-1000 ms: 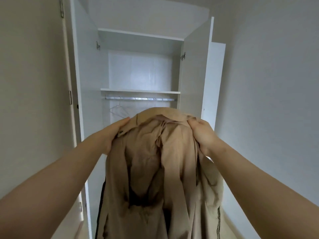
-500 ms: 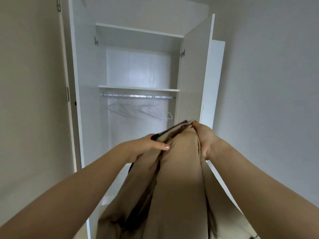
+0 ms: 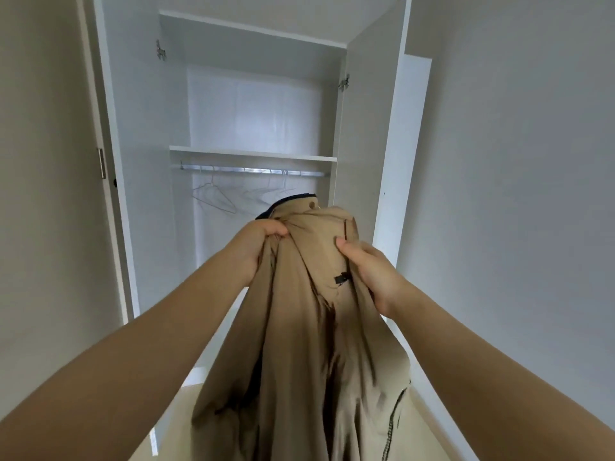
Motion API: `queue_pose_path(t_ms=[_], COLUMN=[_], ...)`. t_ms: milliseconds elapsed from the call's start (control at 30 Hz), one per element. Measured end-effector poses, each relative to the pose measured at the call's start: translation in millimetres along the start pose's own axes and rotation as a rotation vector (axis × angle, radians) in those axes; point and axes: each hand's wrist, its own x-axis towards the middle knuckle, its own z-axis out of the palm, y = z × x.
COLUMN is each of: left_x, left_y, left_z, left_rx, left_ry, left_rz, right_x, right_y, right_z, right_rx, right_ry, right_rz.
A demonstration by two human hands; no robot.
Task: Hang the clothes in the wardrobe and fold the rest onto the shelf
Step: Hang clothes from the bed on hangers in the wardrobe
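White wardrobe (image 3: 146, 134) stands open ahead. Left hand (image 3: 258, 242) and right hand (image 3: 369, 264) grip a beige coat (image 3: 299, 327) between them near its collar; wire hangers (image 3: 213, 197) beyond, faint; the hem is cut off.

We see a plain grey painted wall (image 3: 515, 194) filling the right of the frame, with a tall, narrow white panel (image 3: 416, 128) beside it at upper right. A duller grey wall (image 3: 40, 194) takes the left edge. Pale beige smooth floor (image 3: 179, 407) shows at lower left of centre.
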Motion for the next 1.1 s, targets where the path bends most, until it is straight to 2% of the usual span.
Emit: queue_pose_path(t_ms=[67,167,233,333,467,533,667,800,1100], left_x=[12.8,38.1,62.3,101.5,161.2,191.0,241.5,291.8,423.2], left_y=[7.6,20.6,31.0,39.4,43.4,42.9,48.7,42.2,33.9], left_z=[-6.9,-23.9,-40.0,-65.1,-102.7,-122.9,-154.5,-180.2,-228.8], left_rx=[-0.083,-0.198,-0.214,-0.13,0.1,0.165,0.139,-0.021,-0.104], left_ry=[0.058,0.128,0.158,0.183,0.317,0.297,0.232,0.388,0.53], left_rz=[0.076,0.183,0.213,0.191,0.204,0.17,0.088,0.199,0.182], right_x=[7.0,27.3,51.7,92.1,160.7,195.8,260.5,325.4,496.5], right_y=[16.0,36.4,43.1,37.9,13.3,-0.2,-11.8,7.1,61.9], right_z=[-2.9,-4.4,0.8,19.1,46.1,58.7,81.1,102.4,138.6], right_rx=[-0.167,-0.541,-0.657,-0.528,-0.181,-0.082,0.017,0.036,0.035], right_ry=[-0.05,-0.126,-0.033,0.133,0.321,0.36,0.372,0.358,0.181], right_rz=[-0.01,0.069,0.096,0.017,-0.075,-0.112,-0.148,-0.128,-0.07])
